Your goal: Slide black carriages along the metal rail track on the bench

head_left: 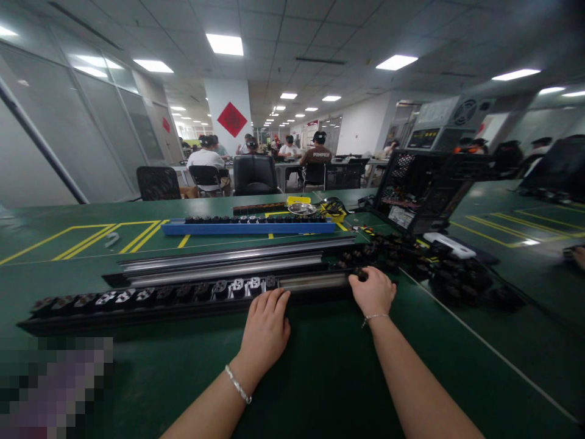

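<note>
Along rail (201, 308): left hand (269, 317) over edge, likely steadying; grip unclear.
Right end: right hand (373, 291) pinching black piece (362, 275).

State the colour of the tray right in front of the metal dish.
The tray is blue; head view.

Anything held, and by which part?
Right hand pinches a small black part, exact spot unclear; left hand rests on the black rail, near edge.

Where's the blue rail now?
The blue rail lies left of centre in the head view, beyond the silvery rails, in front of the metal dish.
</note>
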`<state>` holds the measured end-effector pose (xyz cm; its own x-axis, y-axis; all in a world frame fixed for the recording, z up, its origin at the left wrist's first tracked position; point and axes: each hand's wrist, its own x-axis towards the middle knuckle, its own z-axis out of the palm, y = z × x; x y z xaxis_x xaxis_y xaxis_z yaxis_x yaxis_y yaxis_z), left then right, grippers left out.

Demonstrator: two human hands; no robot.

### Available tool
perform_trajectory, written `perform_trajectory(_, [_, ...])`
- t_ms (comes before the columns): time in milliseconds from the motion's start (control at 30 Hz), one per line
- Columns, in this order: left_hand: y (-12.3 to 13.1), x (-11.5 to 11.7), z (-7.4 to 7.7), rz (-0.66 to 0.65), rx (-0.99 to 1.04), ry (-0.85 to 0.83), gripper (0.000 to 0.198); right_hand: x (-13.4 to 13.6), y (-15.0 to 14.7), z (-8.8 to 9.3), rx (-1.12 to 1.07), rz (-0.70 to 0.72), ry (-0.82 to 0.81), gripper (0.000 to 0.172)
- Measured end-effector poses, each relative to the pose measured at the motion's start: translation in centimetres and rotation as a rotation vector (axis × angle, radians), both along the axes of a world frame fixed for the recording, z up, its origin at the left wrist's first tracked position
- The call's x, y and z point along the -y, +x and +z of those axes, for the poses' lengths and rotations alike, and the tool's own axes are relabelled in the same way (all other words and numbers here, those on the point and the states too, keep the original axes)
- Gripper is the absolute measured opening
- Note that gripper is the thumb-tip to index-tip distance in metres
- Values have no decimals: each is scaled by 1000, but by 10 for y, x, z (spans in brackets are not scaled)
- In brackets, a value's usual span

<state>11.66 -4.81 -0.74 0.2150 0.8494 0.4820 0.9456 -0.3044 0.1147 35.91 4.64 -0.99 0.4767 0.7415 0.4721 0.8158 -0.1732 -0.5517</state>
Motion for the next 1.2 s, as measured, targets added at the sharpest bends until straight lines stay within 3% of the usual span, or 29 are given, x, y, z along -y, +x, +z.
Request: perform_trajectory(1200, [-1, 0, 1, -5, 2, -1, 49, -2, 14, 2, 32, -60, -12, 35])
